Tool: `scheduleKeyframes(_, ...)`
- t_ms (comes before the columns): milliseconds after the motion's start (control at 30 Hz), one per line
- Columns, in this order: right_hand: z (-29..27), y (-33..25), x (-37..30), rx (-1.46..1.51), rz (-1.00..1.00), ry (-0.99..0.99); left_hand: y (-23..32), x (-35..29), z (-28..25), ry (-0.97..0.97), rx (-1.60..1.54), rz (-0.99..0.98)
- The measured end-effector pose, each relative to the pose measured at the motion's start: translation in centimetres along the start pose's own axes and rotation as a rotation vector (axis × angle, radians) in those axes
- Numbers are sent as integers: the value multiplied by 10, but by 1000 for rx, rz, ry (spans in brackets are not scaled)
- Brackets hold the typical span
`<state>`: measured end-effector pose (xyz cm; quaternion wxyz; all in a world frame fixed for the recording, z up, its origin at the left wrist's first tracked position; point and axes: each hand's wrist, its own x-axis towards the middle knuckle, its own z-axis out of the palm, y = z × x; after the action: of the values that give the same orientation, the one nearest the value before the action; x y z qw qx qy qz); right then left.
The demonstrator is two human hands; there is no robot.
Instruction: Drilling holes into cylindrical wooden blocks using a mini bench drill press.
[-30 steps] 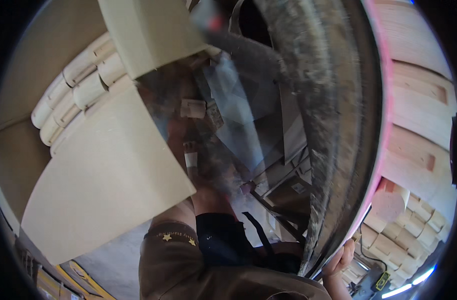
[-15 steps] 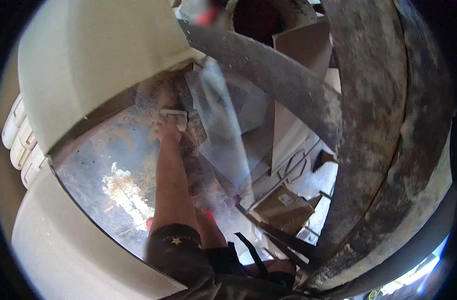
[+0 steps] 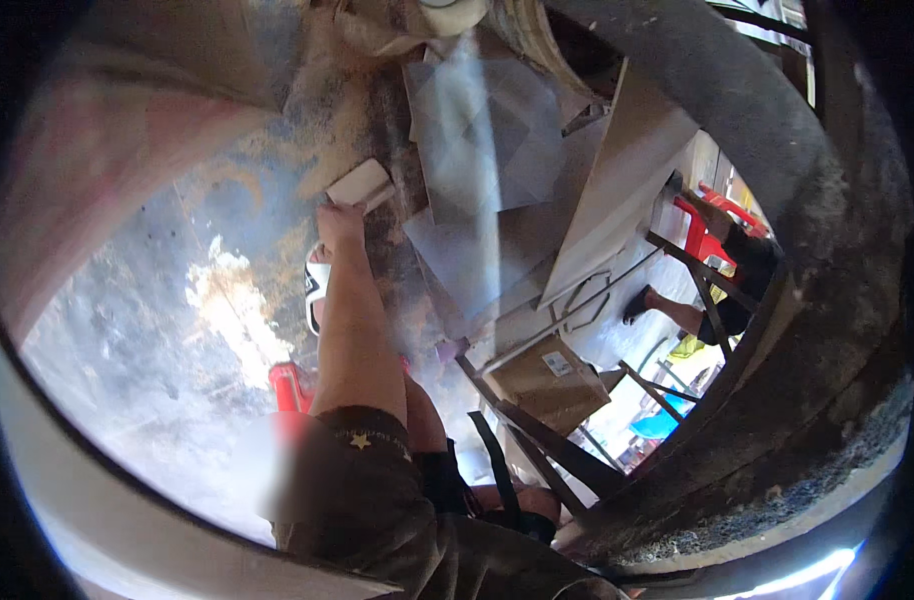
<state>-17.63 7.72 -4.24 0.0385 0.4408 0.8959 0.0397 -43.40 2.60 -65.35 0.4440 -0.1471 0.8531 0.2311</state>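
My left arm reaches up the middle of the view from a dark short sleeve. At its end my left hand (image 3: 341, 224) is closed around the near edge of a pale rectangular block (image 3: 361, 186), whose exact kind I cannot make out. Hand and block are over the stained grey floor (image 3: 217, 205), beside overlapping grey sheets (image 3: 492, 150). Below the wrist, a foot in a white sandal (image 3: 317, 290) shows partly behind my forearm. My right hand does not appear.
A dark, worn curved rim (image 3: 777, 400) sweeps down the right side. Pale curved panels (image 3: 107, 480) border the left and bottom. A cardboard box (image 3: 547, 385) rests among metal bars. Red plastic (image 3: 291, 385) shows beside my arm. At right, another person's leg (image 3: 674, 312) is near a red stool (image 3: 717, 235).
The view has shifted, bringing the other person's leg and red stool into sight at right. My left hand still grips the pale block, which is now more tilted.
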Motion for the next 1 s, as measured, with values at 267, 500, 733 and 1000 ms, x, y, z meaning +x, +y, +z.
scheduleKeyframes(267,-5,21,-14,22,108,-58,-54,23,27,67,-513,-136)
scheduleKeyframes(500,-36,15,-63,99,250,12,-96,-45,-70,-34,-346,-108)
scheduleKeyframes(733,-15,-41,1,359,-144,114,-191,-109,-219,-123,34,433)
scheduleKeyframes(1000,-137,-21,-31,1204,-352,221,-82,-318,-387,-366,331,404)
